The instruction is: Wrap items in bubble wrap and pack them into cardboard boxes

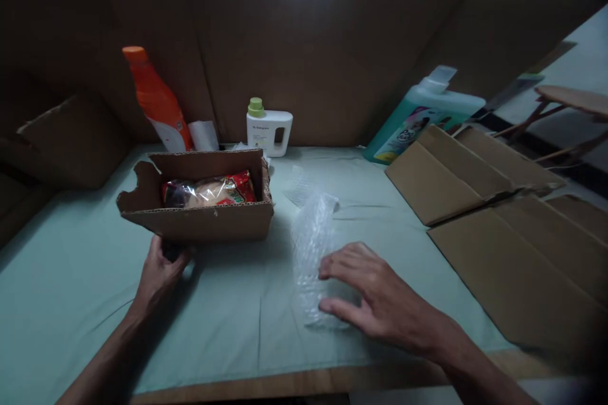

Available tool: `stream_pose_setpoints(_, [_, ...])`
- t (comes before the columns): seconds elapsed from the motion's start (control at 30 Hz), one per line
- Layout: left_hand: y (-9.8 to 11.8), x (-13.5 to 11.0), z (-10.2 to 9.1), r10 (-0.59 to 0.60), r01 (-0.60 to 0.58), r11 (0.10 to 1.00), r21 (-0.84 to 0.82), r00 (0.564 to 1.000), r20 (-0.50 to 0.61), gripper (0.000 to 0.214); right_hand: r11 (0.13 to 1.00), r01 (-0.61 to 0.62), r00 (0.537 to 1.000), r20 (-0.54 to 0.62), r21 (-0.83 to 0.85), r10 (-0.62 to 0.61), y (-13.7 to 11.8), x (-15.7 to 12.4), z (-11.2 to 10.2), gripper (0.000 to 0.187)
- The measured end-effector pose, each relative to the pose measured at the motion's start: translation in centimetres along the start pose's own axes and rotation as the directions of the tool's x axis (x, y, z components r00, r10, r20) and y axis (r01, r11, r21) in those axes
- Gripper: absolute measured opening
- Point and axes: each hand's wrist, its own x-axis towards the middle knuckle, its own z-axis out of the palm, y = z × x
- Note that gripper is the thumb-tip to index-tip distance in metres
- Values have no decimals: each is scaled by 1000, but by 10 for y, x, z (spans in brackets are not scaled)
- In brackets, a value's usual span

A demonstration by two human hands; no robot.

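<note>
An open cardboard box (213, 221) with a torn left end stands left of centre. Inside it lies a clear and red plastic food packet (213, 192). My left hand (161, 275) is at the box's lower near-left corner, with its fingers curled out of sight under the edge and its thumb along the front. A crumpled strip of bubble wrap (311, 247) lies on the cloth right of the box. My right hand (365, 288) is over the wrap's near right side, thumb and fingers apart with nothing between them; whether the fingertips touch the wrap is unclear.
Against the tall cardboard wall (308, 50) stand an orange bottle (159, 101), a white roll (204, 136), a white jug with a green cap (268, 130) and a tilted teal bottle (418, 117). Folded cardboard boxes (513, 247) lie at right. A pale green cloth (228, 323) covers the table.
</note>
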Motion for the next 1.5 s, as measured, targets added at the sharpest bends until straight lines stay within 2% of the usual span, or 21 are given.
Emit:
stream_pose_setpoints(0.07, [4, 7, -4, -2, 1, 999, 42, 1000, 6, 65, 975, -147, 986, -52, 166, 158, 0, 7, 9, 24])
stream_pose_setpoints(0.13, [9, 12, -6, 1, -1, 997, 72, 1000, -2, 67, 926, -237, 957, -91, 293, 274, 5, 28, 21, 38])
stream_pose_setpoints(0.27, [20, 13, 0, 10, -12, 997, 70, 1000, 23, 68, 885, -215, 964, -57, 414, 260, 15, 77, 57, 72])
stream_pose_setpoints(0.4, [32, 21, 21, 111, -113, 992, 51, 993, 46, 63, 887, -215, 945, -142, 410, 295, 31, 110, 77, 72])
stream_pose_setpoints(0.5, [45, 43, 43, 167, -167, 986, 12, 984, 58, 62, 863, -250, 923, -163, 438, 349, 51, 131, 72, 67])
stream_pose_setpoints(0.57, [51, 58, 52, 175, -175, 985, -7, 982, 75, 64, 838, -248, 912, -175, 487, 371, 64, 136, 63, 68])
stream_pose_setpoints(0.63, [51, 65, 54, 163, -165, 986, 15, 982, 96, 69, 847, -235, 893, -238, 477, 382, 75, 125, 51, 70])
stream_pose_setpoints(0.7, [45, 59, 45, 130, -138, 987, 79, 987, 95, 75, 895, -246, 875, -312, 372, 370, 84, 99, 40, 65])
stream_pose_setpoints(0.77, [35, 39, 33, 122, -135, 981, 140, 988, 99, 76, 931, -286, 875, -334, 227, 350, 93, 67, 34, 57])
stream_pose_setpoints(0.83, [27, 8, 27, 174, -200, 967, 159, 971, 162, 65, 930, -357, 877, -313, 85, 366, 104, 41, 36, 58])
stream_pose_setpoints(0.93, [27, -40, 39, 310, -365, 926, 98, 881, 357, 45, 882, -467, 863, -249, -63, 439, 116, 26, 50, 58])
stream_pose_setpoints(1.0, [34, -63, 59, 372, -432, 901, 30, 809, 455, 43, 872, -481, 867, -202, -96, 456, 117, 26, 58, 39])
stream_pose_setpoints(1.07, [42, -76, 78, 410, -465, 885, -18, 760, 504, 49, 892, -441, 888, -191, -99, 418, 114, 27, 60, 21])
stream_pose_setpoints(1.13, [49, -81, 94, 421, -478, 878, -32, 737, 528, 56, 911, -396, 904, -219, -113, 366, 112, 26, 59, 23])
stream_pose_setpoints(1.23, [54, -87, 107, 421, -487, 873, -27, 725, 545, 60, 907, -400, 905, -214, -134, 367, 114, 20, 59, 46])
stream_pose_setpoints(1.27, [53, -90, 109, 420, -489, 872, -27, 720, 552, 61, 900, -415, 901, -194, -133, 387, 115, 18, 61, 46])
stream_pose_setpoints(1.4, [44, -98, 112, 410, -476, 879, -35, 716, 565, 64, 895, -433, 894, -177, -108, 412, 110, 15, 69, 15])
stream_pose_setpoints(1.5, [41, -97, 116, 374, -417, 908, -40, 763, 526, 73, 922, -384, 912, -178, -48, 371, 86, 11, 61, 11])
